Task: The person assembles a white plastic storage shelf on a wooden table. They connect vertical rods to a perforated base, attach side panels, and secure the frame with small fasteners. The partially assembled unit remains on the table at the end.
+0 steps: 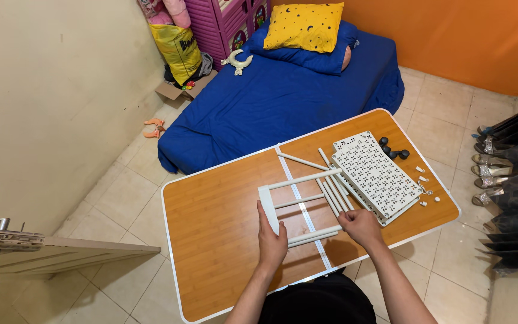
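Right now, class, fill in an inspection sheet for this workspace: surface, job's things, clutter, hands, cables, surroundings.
Surface: orange wood-look folding table with white rim, standing on a tiled floor.
Job's things: white frame of a side bar and three rods; loose white tubes beside it; stacked perforated white panels.
Clutter: black wheels and small white connectors by the panels.
Hands: left hand grips the frame's side bar; right hand is at the nearest rod's end.
Cables: nothing seen.
Surroundings: blue mattress with yellow pillow, purple cabinet, shoes at right, door at left.
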